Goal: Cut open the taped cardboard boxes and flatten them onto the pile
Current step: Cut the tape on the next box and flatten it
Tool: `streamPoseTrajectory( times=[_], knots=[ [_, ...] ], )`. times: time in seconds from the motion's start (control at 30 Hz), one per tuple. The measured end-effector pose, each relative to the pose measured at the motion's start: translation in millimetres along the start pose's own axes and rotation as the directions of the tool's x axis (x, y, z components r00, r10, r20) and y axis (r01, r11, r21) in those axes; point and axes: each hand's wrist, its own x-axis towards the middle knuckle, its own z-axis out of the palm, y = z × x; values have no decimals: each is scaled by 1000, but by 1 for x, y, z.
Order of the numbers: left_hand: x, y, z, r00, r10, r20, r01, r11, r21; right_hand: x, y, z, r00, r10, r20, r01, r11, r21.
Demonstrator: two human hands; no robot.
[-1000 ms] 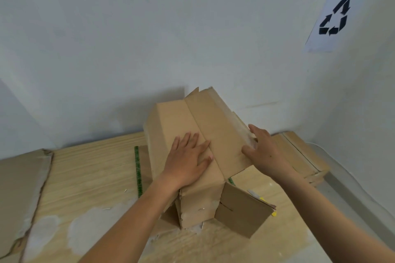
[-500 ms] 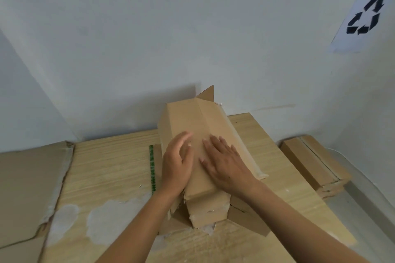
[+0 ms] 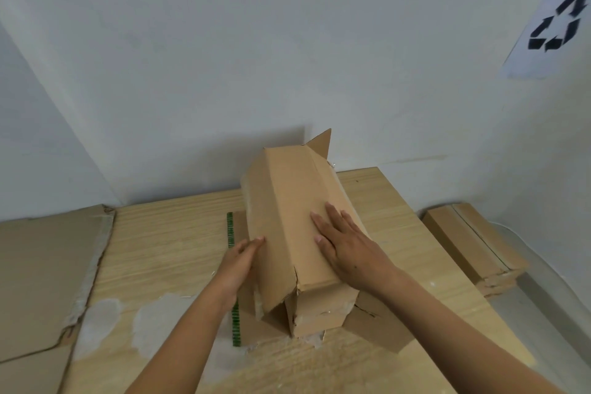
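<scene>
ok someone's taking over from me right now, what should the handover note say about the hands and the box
Left hand: open, pressing the left face of the cardboard box.
Right hand: open, flat on its top-right face.
Box: on the wooden table, atop a flat cardboard sheet with a green edge; end flaps loose, body skewed, not flat.
Done: box opened, collapse begun.
Left: press it flat and pile it, probably on the cardboard stack right of the table.
</scene>
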Motion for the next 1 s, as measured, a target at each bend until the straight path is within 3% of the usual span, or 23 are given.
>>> streamPoseTrajectory(
  times=[0.17, 0.27, 0.4, 0.5, 0.6, 0.73, 0.83, 0.9, 1.0],
  knots=[
    [-11, 30, -27, 964, 141, -223, -150, 988, -22, 0, 1, 0, 1000, -8, -10, 7, 1000, -26],
    [-25, 51, -41, 935, 257, -246, -271, 962, -24, 2, -1, 0, 1000, -9, -7, 9, 999, -31],
    [-53, 86, -32, 894, 440, -89, -444, 896, -33, 3, -3, 1, 1000, -8, -10, 8, 999, -43],
    [-63, 103, -5, 858, 509, 60, -512, 857, 56, 3, -4, 1, 998, -8, -70, 7, 1000, -24],
    [-58, 111, 23, 841, 535, 87, -541, 834, 107, 0, 1, -1, 962, -30, -270, 39, 999, 30],
    [-49, 118, 61, 816, 547, 185, -577, 787, 220, -5, 16, -14, 842, 11, -540, 75, 988, 137],
    [-37, 110, 93, 763, 600, 241, -642, 660, 389, -9, 25, -32, 784, 12, -621, 125, 976, 177],
    [-27, 98, 106, 776, 563, 285, -613, 563, 555, -9, 27, -45, 763, 22, -646, 133, 973, 190],
    [-13, 78, 109, 778, 524, 347, -583, 397, 709, -6, 24, -58, 789, 17, -614, 128, 973, 192]
  ],
)
